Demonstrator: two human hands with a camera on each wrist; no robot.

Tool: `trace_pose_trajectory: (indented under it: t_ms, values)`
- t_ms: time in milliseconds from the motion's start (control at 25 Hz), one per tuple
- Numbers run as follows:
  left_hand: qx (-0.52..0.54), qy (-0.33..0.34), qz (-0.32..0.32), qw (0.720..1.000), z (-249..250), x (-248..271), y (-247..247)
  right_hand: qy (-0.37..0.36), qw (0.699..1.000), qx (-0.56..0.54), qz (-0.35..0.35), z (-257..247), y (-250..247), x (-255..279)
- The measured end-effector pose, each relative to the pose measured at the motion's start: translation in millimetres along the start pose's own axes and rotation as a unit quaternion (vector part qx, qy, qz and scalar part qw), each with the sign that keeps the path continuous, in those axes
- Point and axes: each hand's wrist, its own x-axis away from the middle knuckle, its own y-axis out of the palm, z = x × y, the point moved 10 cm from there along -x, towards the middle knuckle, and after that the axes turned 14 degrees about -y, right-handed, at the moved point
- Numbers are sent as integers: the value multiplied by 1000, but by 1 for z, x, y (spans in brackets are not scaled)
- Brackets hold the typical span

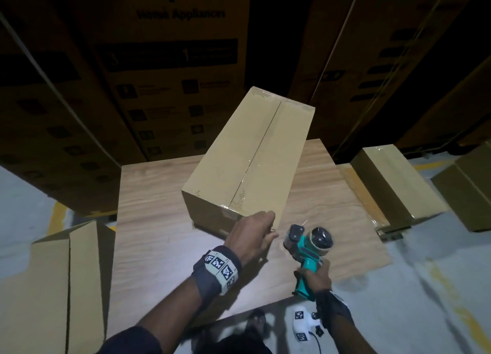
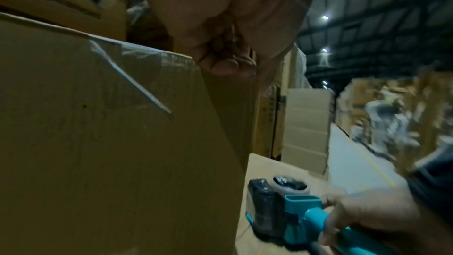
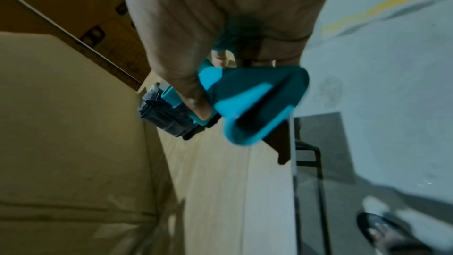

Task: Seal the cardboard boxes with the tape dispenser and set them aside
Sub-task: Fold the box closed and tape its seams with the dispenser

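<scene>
A long cardboard box (image 1: 247, 157) lies at an angle on the wooden table (image 1: 159, 221), with clear tape along its top seam and down its near end (image 2: 137, 77). My left hand (image 1: 267, 227) grips the box's near right corner, its fingers (image 2: 220, 61) curled against the edge. Just to the right, my right hand (image 1: 314, 275) grips the handle of the teal tape dispenser (image 1: 305, 244) low over the table. The dispenser's head (image 3: 169, 115) points toward the box's right side (image 3: 61, 123) without touching it.
An open-topped carton (image 1: 53, 287) stands on the floor at the table's left. Two sealed boxes (image 1: 393, 183) (image 1: 467, 194) sit on the floor to the right. Tall stacks of printed cartons (image 1: 172, 74) wall off the back. My foot (image 1: 256, 321) is under the near table edge.
</scene>
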Motion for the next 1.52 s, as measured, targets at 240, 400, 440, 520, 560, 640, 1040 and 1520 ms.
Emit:
trace_pose_trajectory:
  t_ms: [240,400,440,520,560,640,1040,1520]
  values:
    - [338,-141,-58,929,-60,1,-37,-134,978,-152,-42,-118,-45,27]
    - [468,-204,-36,859,-87,3,-79,-286,948,-121,-68,-202,-76,77]
    - [496,-207,-44,842,-86,4,-86,-340,932,-103,-72,-221,-78,94]
    - [517,-204,-62,829,-74,11,-98,-456,887,-30,-64,-254,-75,129]
    - [520,-202,-76,826,-64,16,-100,-512,858,13,-46,-267,-70,146]
    - [545,-200,-112,807,-47,28,-96,-601,794,88,9,-283,-60,176]
    - [731,-311,-141,591,-66,52,-45,-661,718,210,58,-298,-13,203]
    - [672,-399,8,623,-139,61,-29,-658,737,152,-9,-284,-1,204]
